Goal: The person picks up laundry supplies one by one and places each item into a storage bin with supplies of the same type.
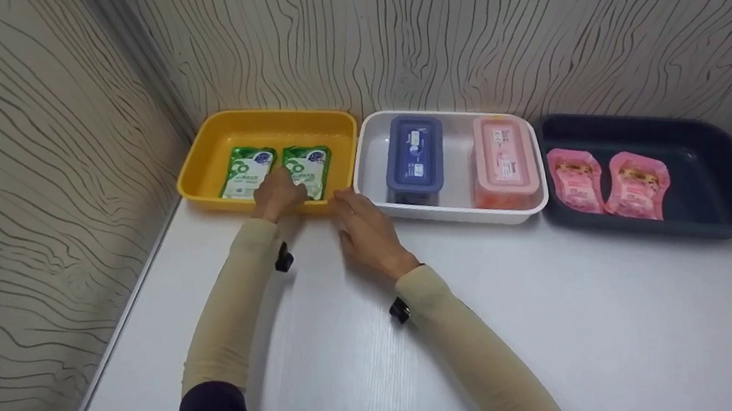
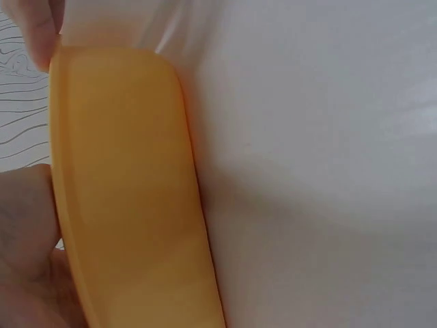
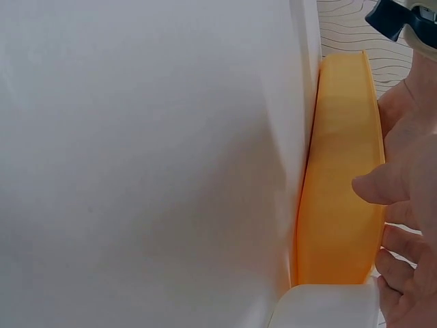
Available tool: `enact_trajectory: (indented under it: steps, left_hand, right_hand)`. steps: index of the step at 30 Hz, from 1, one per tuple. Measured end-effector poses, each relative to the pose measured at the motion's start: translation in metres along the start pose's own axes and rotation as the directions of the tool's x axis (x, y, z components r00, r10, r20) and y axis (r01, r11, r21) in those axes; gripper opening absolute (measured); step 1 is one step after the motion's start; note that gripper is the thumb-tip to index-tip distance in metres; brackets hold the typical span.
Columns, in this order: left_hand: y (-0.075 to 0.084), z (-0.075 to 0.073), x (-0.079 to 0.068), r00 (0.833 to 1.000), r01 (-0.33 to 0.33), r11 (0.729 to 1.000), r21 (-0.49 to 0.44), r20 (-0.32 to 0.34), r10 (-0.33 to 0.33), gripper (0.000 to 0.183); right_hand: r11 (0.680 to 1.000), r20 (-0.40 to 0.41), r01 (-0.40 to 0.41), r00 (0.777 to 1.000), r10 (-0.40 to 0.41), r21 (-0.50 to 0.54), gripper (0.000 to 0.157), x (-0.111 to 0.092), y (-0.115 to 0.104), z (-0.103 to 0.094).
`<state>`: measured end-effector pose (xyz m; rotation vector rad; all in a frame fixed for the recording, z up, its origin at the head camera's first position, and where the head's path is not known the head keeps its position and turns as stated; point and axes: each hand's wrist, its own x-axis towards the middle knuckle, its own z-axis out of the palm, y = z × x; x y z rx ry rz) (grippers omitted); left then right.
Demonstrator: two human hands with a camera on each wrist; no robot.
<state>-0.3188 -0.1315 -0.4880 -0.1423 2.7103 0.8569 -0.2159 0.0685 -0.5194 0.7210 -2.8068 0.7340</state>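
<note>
In the head view my left hand (image 1: 277,193) reaches over the front rim of a yellow tray (image 1: 292,120). It is at two green-and-white packets, the left packet (image 1: 247,169) and the right packet (image 1: 311,164), which lie flat inside. Its fingertips are not clear enough to show whether they pinch a packet. My right hand (image 1: 368,232) has its fairly straight fingers at the tray's front right corner. The left wrist view has the tray's outer wall (image 2: 130,171) beside the left hand (image 2: 27,239). In the right wrist view, the right thumb lies before the yellow wall (image 3: 338,137).
Touching the yellow tray's right side, a white tray (image 1: 462,209) holds a blue lidded box (image 1: 414,155) and a pink lidded box (image 1: 504,153). Farther right, a dark blue tray (image 1: 715,181) carries two pink pouches (image 1: 637,187). A wood-patterned wall (image 1: 338,36) rises behind the trays.
</note>
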Motion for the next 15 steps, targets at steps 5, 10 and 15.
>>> enact_trajectory:
  steps: [5,10,15]
  left_hand:
    - [-0.001,-0.001,0.001,1.0,-0.012,1.0,0.021,-0.005,0.012,0.038]
    - [0.003,0.001,0.001,1.0,-0.021,0.998,0.061,-0.009,0.022,0.037]
    - [0.014,0.007,-0.003,0.991,-0.097,0.989,0.114,-0.077,0.106,0.047]
  right_hand:
    - [1.0,0.01,-0.002,1.0,0.002,0.002,0.053,0.001,-0.001,-0.001]
    - [0.999,0.023,0.041,0.999,-0.04,-0.018,0.06,0.001,0.003,-0.002]
    - [0.998,0.083,0.03,0.996,-0.035,0.06,0.061,-0.002,0.006,-0.015]
